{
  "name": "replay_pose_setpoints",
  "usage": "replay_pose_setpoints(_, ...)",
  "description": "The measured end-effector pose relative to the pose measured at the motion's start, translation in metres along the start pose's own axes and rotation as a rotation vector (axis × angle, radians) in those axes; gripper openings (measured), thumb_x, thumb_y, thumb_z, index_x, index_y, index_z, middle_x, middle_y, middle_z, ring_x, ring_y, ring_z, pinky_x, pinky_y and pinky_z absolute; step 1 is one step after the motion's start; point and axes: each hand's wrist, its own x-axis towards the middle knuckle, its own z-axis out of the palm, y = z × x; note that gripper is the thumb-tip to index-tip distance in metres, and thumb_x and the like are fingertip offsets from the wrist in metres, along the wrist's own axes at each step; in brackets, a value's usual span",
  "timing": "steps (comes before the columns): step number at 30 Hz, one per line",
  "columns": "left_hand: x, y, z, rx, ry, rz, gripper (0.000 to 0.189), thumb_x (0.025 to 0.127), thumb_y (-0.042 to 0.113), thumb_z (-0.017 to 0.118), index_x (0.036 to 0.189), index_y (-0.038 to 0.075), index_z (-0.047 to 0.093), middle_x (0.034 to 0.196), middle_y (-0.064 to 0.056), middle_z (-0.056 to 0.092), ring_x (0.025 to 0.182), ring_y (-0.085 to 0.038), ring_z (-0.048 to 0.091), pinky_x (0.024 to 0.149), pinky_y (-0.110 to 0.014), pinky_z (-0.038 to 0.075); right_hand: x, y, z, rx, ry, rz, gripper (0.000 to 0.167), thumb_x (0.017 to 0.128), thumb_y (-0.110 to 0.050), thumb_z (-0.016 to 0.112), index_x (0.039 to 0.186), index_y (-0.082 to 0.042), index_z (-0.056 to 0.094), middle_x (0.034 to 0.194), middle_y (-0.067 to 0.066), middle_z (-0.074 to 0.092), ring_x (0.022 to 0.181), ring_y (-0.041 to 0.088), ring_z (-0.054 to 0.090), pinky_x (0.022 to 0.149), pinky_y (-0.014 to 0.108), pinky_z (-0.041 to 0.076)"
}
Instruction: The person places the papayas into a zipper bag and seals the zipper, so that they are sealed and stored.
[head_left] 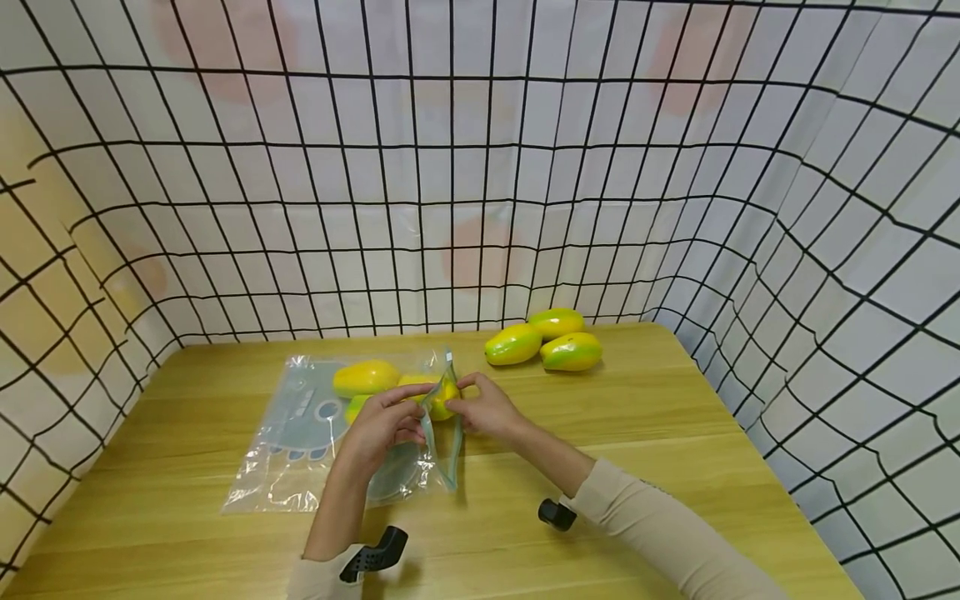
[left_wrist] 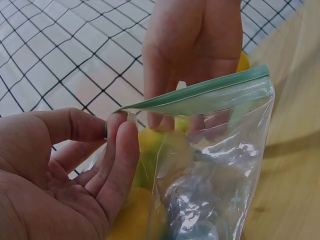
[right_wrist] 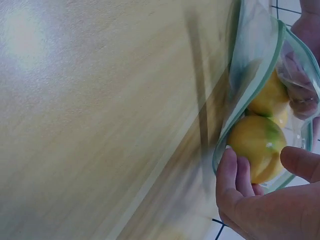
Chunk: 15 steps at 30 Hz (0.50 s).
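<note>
A clear zip bag (head_left: 285,446) with a green seal strip (left_wrist: 210,90) lies flat on the table, its mouth raised and spread at the right. My left hand (head_left: 384,425) pinches the bag's rim between thumb and fingers. At the opening, my right hand (head_left: 487,407) grips a yellow-green mango (right_wrist: 257,147) by its end, thumb on one side and fingers on the other. Behind it, another mango (right_wrist: 270,95) shows inside the bag. Further in lies a yellow mango (head_left: 366,377), with a greener one (head_left: 354,408) partly hidden by my left hand.
Three more mangoes stand grouped at the table's back right: one at the left (head_left: 513,344), one behind (head_left: 557,322) and one in front (head_left: 572,352). Black netting (head_left: 450,175) over a pale sheet rises along the back and sides of the wooden table (head_left: 637,467).
</note>
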Motion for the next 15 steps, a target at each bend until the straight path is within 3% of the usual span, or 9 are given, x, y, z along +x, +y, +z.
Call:
replay_pose_setpoints(8,0.0023,-0.0021,0.0013,0.007,-0.033,-0.004,0.043,0.097,0.001,0.052,0.139,-0.007,0.057,0.072,0.000,0.061,0.057,-0.011,0.063,0.061,-0.024,0.060,-0.0003,-0.0010,-0.0021,0.003,-0.022,-0.003,0.045,0.095,-0.017,0.066,0.135,0.000,0.053,0.059,0.000,0.050,0.054,0.015,0.046,0.058,0.027,0.040)
replay_pose_setpoints(12,0.0026,-0.0029,0.0018,0.018,-0.030,-0.010,0.044,0.096,0.001,0.051,0.139,-0.008,0.055,0.071,-0.001,0.061,0.057,-0.011,0.063,0.061,-0.024,0.060,0.0000,-0.0008,-0.0010,-0.006,-0.019,0.019,0.044,0.094,-0.013,0.065,0.135,0.000,0.053,0.065,0.003,0.054,0.061,0.017,0.051,0.062,0.029,0.045)
replay_pose_setpoints(15,0.0034,-0.0035,0.0021,0.024,-0.026,-0.020,0.045,0.095,0.000,0.052,0.139,-0.009,0.055,0.072,-0.002,0.062,0.057,-0.011,0.063,0.061,-0.024,0.061,-0.0003,-0.0003,0.0000,-0.011,-0.016,0.035,0.046,0.091,-0.009,0.063,0.135,0.000,0.054,0.080,0.011,0.062,0.074,0.022,0.061,0.073,0.034,0.055)
